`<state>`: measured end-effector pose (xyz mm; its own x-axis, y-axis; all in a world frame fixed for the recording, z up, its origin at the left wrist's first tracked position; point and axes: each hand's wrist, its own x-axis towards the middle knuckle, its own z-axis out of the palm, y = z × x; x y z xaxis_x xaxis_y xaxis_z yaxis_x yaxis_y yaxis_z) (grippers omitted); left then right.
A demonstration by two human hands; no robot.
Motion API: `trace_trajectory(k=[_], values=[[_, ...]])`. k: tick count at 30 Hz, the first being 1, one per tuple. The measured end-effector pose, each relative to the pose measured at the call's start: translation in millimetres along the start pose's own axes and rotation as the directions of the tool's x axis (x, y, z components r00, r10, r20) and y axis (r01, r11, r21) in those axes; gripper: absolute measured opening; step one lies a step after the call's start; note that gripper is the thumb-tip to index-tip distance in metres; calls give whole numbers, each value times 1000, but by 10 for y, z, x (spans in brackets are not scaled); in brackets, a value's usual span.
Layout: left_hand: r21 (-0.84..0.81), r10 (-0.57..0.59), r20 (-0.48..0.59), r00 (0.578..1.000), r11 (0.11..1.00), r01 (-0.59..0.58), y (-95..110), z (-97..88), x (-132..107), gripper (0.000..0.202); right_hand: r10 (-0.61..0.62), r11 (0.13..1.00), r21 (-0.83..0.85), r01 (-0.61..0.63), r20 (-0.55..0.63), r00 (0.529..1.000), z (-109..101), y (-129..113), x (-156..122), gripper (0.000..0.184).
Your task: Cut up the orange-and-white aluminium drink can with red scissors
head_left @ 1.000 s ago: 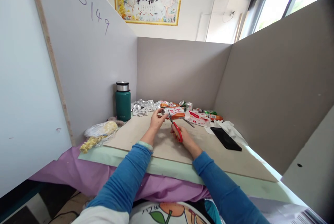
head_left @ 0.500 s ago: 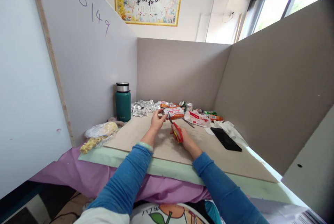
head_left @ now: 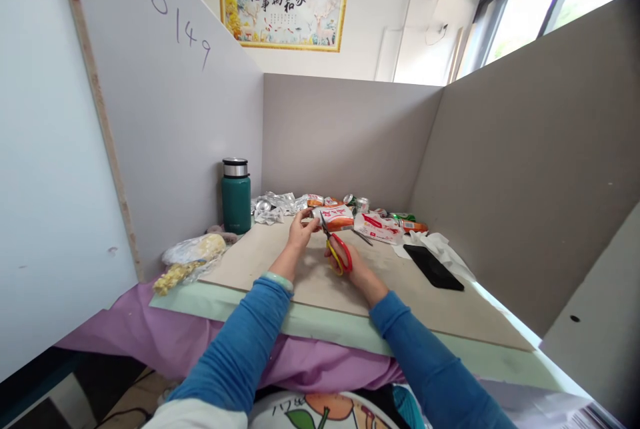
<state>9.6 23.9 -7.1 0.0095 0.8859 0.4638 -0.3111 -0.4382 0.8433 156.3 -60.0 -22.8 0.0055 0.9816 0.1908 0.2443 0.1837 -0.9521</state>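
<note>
My left hand (head_left: 301,229) is closed on the left end of an orange and white drink can (head_left: 336,217) with red lettering, which lies on its side just above the board. In my right hand (head_left: 355,267) are scissors (head_left: 342,253) with red and yellow handles. Their dark blades point up and away, against the left part of the can; whether they have cut into it I cannot tell. A second thin dark metal tool (head_left: 362,237) lies on the board to the right of the can.
Behind the can are crumpled silvery metal pieces (head_left: 283,203) and several cans (head_left: 363,204). A red and white wrapper (head_left: 379,227), white tissue (head_left: 443,249) and a black phone-like slab (head_left: 433,267) lie to the right. At left stand a green bottle (head_left: 236,199) and a plastic bag (head_left: 195,250).
The scissors' handles have spread a little wider apart and turned slightly. Both hands stay almost where they were, and the can has barely moved.
</note>
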Motion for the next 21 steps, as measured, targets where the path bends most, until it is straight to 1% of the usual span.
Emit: trace_trajectory(k=[3,6,8,10,13,16,21], values=[[-8,-6,1,1000,1000,6,9,1,-11,55,1,1000,-19,-1,-17,1000,-4,-2,-4,59],[-25,-2,23,1000,1000,2,25,-8,-18,56,5,1000,-19,-5,13,1000,-18,-18,-22,61],[-29,-19,39,999,999,20,33,-16,-17,57,7,999,-52,-7,11,1000,-28,-31,-36,59],[-37,-50,44,998,998,51,36,-19,-14,58,11,996,-89,-11,1,1000,-35,-42,-49,54],[-68,-89,53,995,993,92,33,-16,-11,55,10,997,-73,-7,50,999,-36,-50,-66,51],[-85,-141,113,983,985,151,28,-16,-15,55,4,999,-39,-1,81,997,-37,-46,-70,49],[-70,-240,178,954,964,256,11,-28,-23,55,-5,999,-50,9,75,997,-47,-2,-42,50]])
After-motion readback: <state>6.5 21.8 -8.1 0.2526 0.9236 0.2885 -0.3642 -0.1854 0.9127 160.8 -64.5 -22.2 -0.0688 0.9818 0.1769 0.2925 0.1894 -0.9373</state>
